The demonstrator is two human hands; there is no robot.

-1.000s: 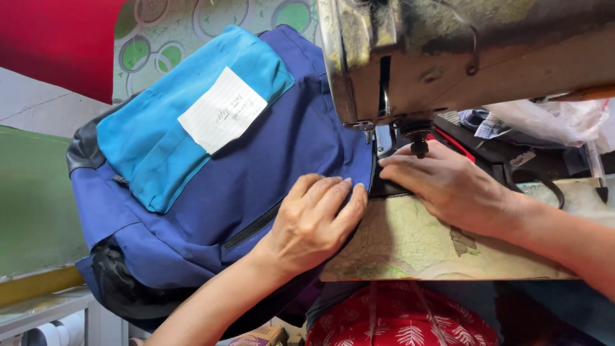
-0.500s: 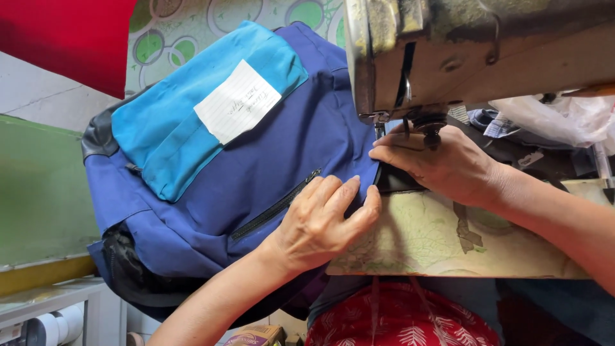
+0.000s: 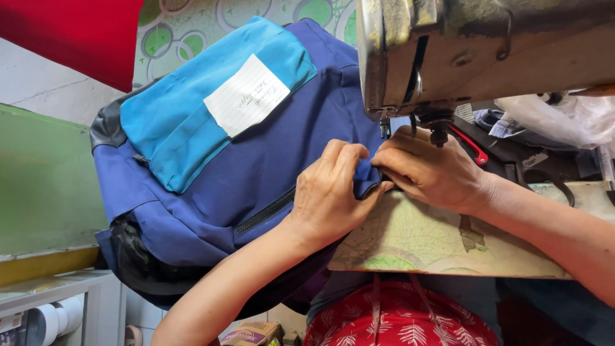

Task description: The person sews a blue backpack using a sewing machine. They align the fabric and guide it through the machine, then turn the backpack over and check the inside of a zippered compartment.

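Observation:
A dark blue backpack (image 3: 211, 186) with a light blue pocket and a white paper slip (image 3: 246, 95) hangs over the left edge of the sewing table (image 3: 442, 247). My left hand (image 3: 330, 195) pinches a fold of the bag's blue fabric near the needle. My right hand (image 3: 432, 170) presses the same fabric edge under the presser foot (image 3: 385, 127) of the old grey sewing machine (image 3: 480, 51). Both hands touch each other at the fold.
A white plastic bag (image 3: 564, 118) and dark clutter lie behind the machine at right. A green wall panel (image 3: 38, 186) and shelf with white rolls (image 3: 54, 317) stand left. Red patterned cloth (image 3: 397, 320) lies below the table.
My left hand has curled from flat on the bag into a pinch on the fabric fold. My right hand has closed in to meet it. The view has shifted, so the bag sits further right.

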